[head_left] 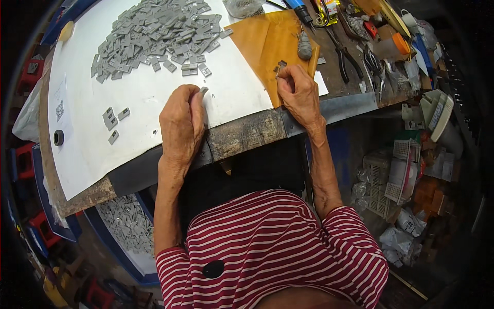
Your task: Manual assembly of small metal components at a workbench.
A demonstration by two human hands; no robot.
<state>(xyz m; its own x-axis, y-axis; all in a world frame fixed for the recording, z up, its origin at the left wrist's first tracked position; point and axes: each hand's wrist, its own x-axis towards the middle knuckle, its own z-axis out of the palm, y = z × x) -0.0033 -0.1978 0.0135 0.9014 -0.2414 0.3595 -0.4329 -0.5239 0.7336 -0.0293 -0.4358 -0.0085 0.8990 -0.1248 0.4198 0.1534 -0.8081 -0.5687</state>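
My left hand [181, 121] is closed near the table's front edge, pinching a small grey rectangular part [204, 90] between thumb and fingers. Over a brown sheet [257, 41], my right hand [299, 95] is closed too, with a small dark piece [281, 65] at its fingertips; its exact kind is too small to tell. Beyond my left hand, a large heap of similar grey parts [154, 36] lies on white paper [149, 95]. A few more grey parts [110, 118] lie apart to the left of that hand.
Black-handled pliers [342, 59], a blue-handled tool [300, 10] and a grey lump [304, 47] lie at the right. A black ring [58, 137] sits at the left. Below the table are a blue tray of grey parts [126, 221] and plastic baskets [401, 170].
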